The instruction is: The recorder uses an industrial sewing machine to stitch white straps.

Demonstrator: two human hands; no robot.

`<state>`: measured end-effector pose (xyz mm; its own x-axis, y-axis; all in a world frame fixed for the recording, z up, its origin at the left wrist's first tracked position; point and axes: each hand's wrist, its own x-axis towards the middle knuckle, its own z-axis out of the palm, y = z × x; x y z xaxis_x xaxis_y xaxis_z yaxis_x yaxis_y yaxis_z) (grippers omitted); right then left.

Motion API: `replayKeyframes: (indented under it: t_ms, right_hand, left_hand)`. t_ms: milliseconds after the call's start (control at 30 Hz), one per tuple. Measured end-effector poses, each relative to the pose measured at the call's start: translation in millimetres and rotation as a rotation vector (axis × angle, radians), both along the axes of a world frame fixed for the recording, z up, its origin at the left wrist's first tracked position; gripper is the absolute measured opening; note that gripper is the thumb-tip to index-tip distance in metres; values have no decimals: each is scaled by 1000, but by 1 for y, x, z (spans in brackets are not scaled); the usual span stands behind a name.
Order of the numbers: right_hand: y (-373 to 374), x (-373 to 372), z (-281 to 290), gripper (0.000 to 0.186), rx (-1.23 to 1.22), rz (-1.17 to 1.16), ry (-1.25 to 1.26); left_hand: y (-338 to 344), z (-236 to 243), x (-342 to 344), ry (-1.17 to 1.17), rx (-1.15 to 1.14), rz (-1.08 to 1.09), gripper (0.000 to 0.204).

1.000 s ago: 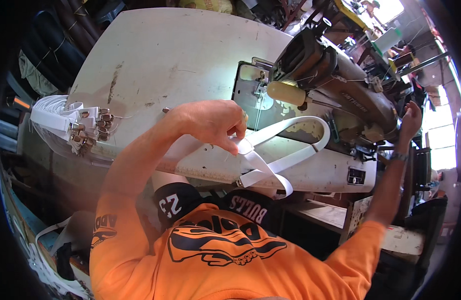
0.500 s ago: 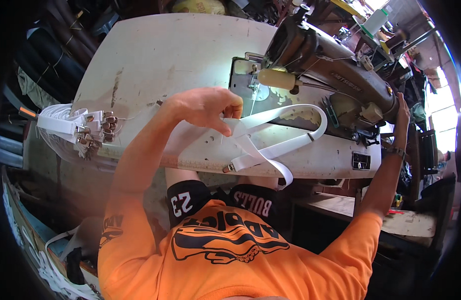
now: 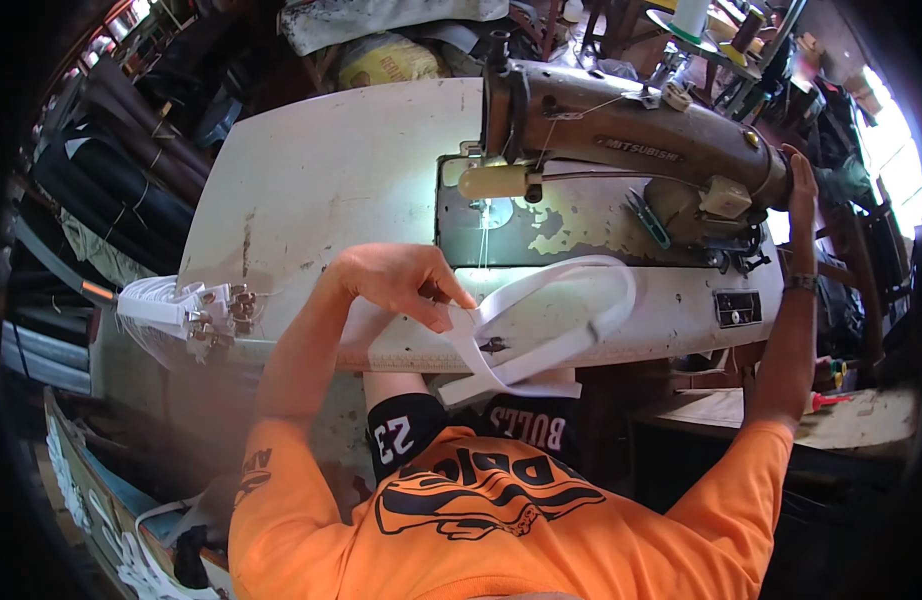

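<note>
Through my remote view, the thumb and forefinger of the person's left hand point(image 3: 396, 285) are pinched on a flat white fabric strap point(image 3: 536, 355) at its left part. The strap opens to the right in a wide loop above the near edge of the table, and its lower lengths reach past that edge, over the person's lap. I see the right hand point(image 3: 801, 185) at the right end of a brown metal sewing machine point(image 3: 641, 130), its fingers laid along the machine's end; whether they grip it, I cannot tell. A dark wristwatch point(image 3: 801, 281) circles that wrist.

Beyond the left hand, I make out a pale yellow cylinder point(image 3: 494, 182) at the machine's left end, above a worn metal bed plate point(image 3: 571, 225). Teal-handled snips point(image 3: 648, 218) lie on the right part of that plate. The white tabletop point(image 3: 331, 180), stained in places, spreads to the far left, and a bundle of white straps with metal clips point(image 3: 186, 305) lies at its near left edge. Farther left I have dark rolled sheets point(image 3: 111, 190); at the far side, a yellow sack point(image 3: 391, 62).
</note>
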<state>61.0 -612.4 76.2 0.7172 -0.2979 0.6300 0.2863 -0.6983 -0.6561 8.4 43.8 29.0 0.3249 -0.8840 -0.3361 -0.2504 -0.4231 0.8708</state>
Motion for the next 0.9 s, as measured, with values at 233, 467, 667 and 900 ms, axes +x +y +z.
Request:
replayKeyframes:
  t_ms: [233,467,667,900]
  right_hand:
    - [31,-27,36,31,-410,-352,62]
    - [235,-125,-12,40,-199,-310,-59]
    - [250,-126,-10,38,-108,-344,-12]
    - [312,-126,-17,26,-79,92,170]
  left_hand:
    - [1,-14,2,106,-54,-129,44]
    - [5,-10,2,82,-55,-152,44]
    - [5,-6,1,33,-47,-148,46]
    - [1,-8,-2,-68,-33,-150,44]
